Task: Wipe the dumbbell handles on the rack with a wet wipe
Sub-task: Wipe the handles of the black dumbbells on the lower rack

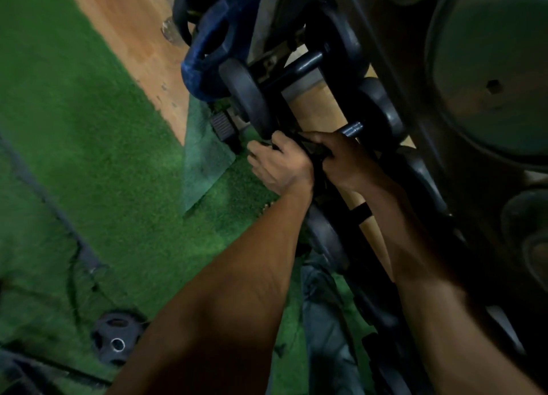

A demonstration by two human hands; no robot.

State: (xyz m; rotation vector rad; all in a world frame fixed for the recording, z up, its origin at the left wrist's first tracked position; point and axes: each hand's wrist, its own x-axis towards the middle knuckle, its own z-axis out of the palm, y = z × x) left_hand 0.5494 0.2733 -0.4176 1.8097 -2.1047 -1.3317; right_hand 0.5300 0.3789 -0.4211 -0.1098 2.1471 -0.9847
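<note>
Black, matte and round-ended, two dumbbells lie plainly on the slanted rack [421, 163]: an upper dumbbell [302, 65] and a second dumbbell [373, 119] whose handle the right hand [344, 160] curls around. The left hand [278, 163] pinches something dark beside it; blur hides whether that is the wipe. Green turf [89, 128] holds one weight plate [115, 338], beside wooden flooring [133, 39].

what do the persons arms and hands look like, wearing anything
Both forearms are bare, with no sleeves in view. The left hand and the right hand wear no gloves, and no rings show, though the frame is blurred. A dark band shows beside the right wrist; whether it is worn there, I cannot tell.
</note>
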